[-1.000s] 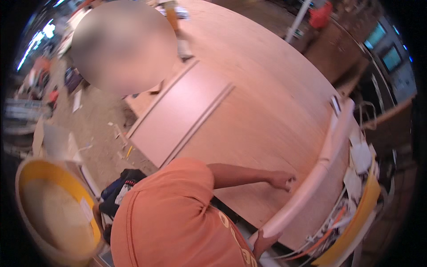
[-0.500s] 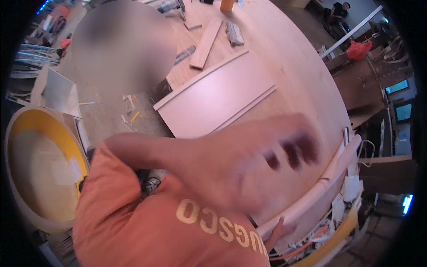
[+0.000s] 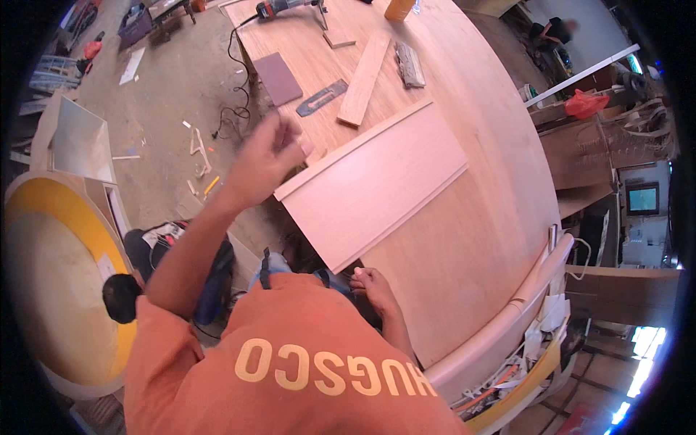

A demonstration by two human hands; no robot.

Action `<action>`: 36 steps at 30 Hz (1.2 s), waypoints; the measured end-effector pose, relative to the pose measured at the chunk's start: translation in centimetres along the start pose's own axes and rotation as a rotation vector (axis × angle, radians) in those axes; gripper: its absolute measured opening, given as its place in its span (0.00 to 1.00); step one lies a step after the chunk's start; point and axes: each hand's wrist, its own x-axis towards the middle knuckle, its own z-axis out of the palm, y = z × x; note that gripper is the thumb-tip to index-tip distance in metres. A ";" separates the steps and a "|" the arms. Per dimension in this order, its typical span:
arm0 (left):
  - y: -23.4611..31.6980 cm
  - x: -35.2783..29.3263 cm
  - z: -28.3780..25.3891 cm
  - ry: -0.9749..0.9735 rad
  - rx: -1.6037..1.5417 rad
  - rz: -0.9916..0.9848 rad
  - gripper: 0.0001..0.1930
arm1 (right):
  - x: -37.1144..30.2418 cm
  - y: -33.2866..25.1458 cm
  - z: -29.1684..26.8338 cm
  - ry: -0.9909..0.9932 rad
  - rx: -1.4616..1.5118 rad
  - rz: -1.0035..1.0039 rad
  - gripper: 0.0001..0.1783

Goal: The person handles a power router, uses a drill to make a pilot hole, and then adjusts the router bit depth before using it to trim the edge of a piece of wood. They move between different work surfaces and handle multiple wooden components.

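My left hand (image 3: 264, 161) is raised near the left edge of the workbench, just off the corner of a pale pink panel (image 3: 377, 185). Its fingers are bent, with a gap to the thumb, and I see nothing between them. Thin wooden strips run along both long sides of the panel, which lies flat on the wooden benchtop (image 3: 442, 279). Close to the panel's near corner, my right hand (image 3: 375, 288) is low with its fingers curled in; what they hold, if anything, is hidden.
Beyond the panel lie a plank (image 3: 365, 80), a flat metal bar (image 3: 322, 98), a brown board (image 3: 278, 78), a worn block (image 3: 409, 65) and a corded power tool (image 3: 279, 7). A rounded pink edge (image 3: 500, 326) borders the bench at right. A yellow-rimmed round form (image 3: 116, 254) stands left.
My left arm, blurred and stretched across to the right before, has swung back left over the panel's far corner. My right hand has moved from the rounded edge up to the panel's near corner.
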 end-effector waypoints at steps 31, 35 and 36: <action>-13.2 -6.1 24.7 -0.692 0.514 -0.076 0.33 | -7.4 8.9 -3.1 1.226 0.045 0.009 0.48; -12.2 -5.3 28.9 -0.751 0.570 0.106 0.21 | -6.1 14.9 -10.6 1.174 -0.078 0.126 0.49; -11.6 -5.2 29.4 -0.708 0.571 0.229 0.18 | -6.5 15.7 -12.1 1.120 -0.145 0.104 0.49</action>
